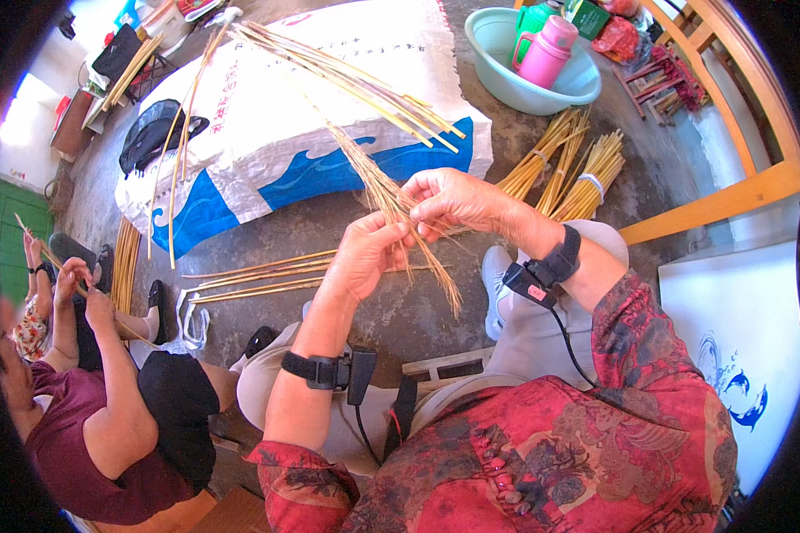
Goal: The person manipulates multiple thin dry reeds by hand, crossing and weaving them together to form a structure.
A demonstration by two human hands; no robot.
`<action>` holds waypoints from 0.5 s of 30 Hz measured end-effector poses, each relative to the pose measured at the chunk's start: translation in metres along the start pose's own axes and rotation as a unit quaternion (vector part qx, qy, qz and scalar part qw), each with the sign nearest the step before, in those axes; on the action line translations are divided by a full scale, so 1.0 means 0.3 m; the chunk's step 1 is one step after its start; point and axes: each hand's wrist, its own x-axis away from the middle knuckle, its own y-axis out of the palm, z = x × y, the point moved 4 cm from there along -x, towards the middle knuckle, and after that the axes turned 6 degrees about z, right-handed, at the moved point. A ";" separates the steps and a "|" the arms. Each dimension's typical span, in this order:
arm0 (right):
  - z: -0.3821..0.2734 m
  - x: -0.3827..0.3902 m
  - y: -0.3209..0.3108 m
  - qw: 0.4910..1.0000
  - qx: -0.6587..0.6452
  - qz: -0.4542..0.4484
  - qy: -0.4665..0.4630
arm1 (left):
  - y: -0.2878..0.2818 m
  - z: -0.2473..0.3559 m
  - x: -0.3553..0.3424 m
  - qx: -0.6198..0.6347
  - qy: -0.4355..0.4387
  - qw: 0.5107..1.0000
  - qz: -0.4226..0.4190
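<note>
A bunch of dry, straw-coloured stalks with feathery heads (371,178) runs slantwise between my hands, its loose tips hanging down toward my lap. My left hand (373,255) pinches the bunch from the left side, fingers closed. My right hand (449,202) grips it from the right, a little higher, with thumb and fingers pressed together. Both hands meet near the middle of the bunch, so part of it is hidden behind the fingers. Below them, several long thin stalks (267,280) lie on the floor.
Ahead lies a white sack sheet with a blue wave edge (320,178), bearing long stalks (356,80) and a black bag (156,133). Tied stalk bundles (596,173) and a basin (489,67) with a pink thermos (547,53) stand right. A co-worker (107,417) sits left, handling stalks.
</note>
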 end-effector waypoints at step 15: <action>0.006 -0.002 0.001 1.000 -0.011 -0.003 -0.017 | -0.001 0.015 0.007 -0.014 0.002 1.000 -0.001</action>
